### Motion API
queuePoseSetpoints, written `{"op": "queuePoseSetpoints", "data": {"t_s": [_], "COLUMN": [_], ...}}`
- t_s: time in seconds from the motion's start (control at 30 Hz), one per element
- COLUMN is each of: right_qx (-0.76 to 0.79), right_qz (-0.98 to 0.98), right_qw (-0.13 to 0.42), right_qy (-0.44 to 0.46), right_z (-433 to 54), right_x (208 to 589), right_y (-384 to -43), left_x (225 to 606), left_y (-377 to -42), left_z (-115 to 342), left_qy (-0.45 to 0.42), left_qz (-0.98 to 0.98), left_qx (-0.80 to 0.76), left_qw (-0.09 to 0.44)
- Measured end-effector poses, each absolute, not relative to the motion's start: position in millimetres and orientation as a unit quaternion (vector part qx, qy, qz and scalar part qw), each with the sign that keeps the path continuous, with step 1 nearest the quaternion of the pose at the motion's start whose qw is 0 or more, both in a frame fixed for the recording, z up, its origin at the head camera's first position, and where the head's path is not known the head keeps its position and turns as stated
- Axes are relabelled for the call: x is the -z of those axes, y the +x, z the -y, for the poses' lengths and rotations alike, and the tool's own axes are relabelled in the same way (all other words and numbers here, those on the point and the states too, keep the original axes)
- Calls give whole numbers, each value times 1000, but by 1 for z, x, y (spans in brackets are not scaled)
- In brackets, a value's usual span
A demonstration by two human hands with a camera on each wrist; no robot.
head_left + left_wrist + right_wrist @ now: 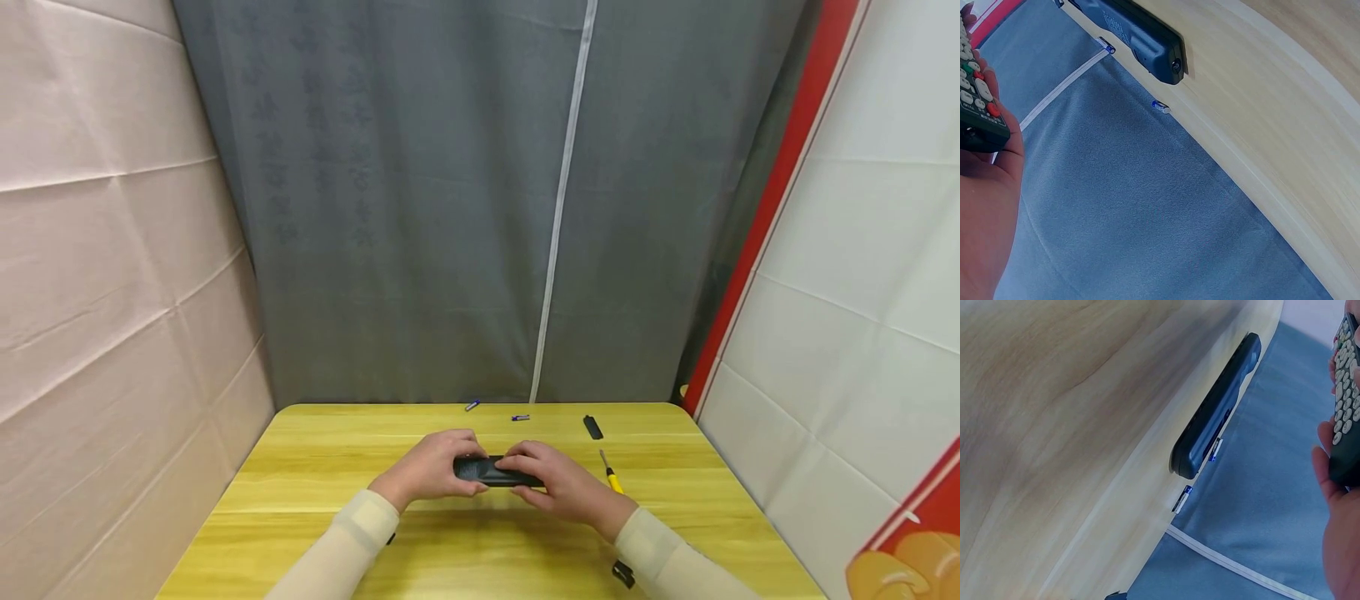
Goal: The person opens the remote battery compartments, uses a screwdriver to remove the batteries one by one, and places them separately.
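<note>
Both hands hold a black remote control [491, 473] level above the table. My left hand [431, 467] grips one end, and my right hand [558, 485] grips the other with fingers over the top. From above no buttons show. The left wrist view shows a remote's button side [977, 94] with white, red and green keys at the frame edge; the right wrist view shows a keypad [1346, 400] too. Another dark remote-shaped body [1132, 37], also in the right wrist view [1216, 409], appears over the table; I cannot pick it out from the head.
Two small batteries [472, 405] [521, 417] lie near the table's far edge. A black battery cover [592, 427] is at the right, with a yellow-handled screwdriver [613, 479] nearer. A grey curtain [420, 208] hangs behind the wooden table [300, 467].
</note>
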State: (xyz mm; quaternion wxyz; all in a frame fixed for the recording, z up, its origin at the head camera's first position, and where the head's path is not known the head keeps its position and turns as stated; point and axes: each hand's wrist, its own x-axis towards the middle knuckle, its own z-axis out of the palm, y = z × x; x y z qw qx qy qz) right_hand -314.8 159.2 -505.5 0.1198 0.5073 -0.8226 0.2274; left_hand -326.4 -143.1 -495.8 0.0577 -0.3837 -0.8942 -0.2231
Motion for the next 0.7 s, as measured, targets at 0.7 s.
{"op": "queuePoseSetpoints", "data": {"t_s": [0.7], "right_qx": [-224], "right_qz": [813], "right_qw": [143], "right_qy": [518], "right_z": [-162], "right_x": [503], "right_y": [-314], "left_x": [493], "left_y": [-325], "left_z": [142], "left_qy": [-388], "left_qz": [891], "left_qx": [228], "left_qw": [57]}}
